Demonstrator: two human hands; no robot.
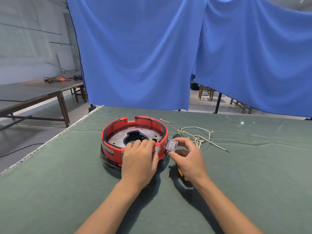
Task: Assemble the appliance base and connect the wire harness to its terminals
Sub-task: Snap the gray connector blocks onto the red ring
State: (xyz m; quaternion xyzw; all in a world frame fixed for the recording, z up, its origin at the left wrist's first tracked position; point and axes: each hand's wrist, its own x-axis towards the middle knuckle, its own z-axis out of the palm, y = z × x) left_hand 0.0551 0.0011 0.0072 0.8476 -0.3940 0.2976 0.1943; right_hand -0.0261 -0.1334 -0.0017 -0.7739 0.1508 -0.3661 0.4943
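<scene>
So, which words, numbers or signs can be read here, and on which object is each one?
"I" and "O": on the rocker switch, pinched by the right hand.
White print on the red base, front left wall: too blurred to read.
Silver label beside the left hand: unreadable.

Glossy red plastic base [135, 146] is showing a dull metal plate [118, 137], sitting on matt green cloth [50, 191]

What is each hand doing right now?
Left hand: fingers curled over the red base rim, gripping it.
Right hand: pinching the rocker switch beside the base.
</scene>
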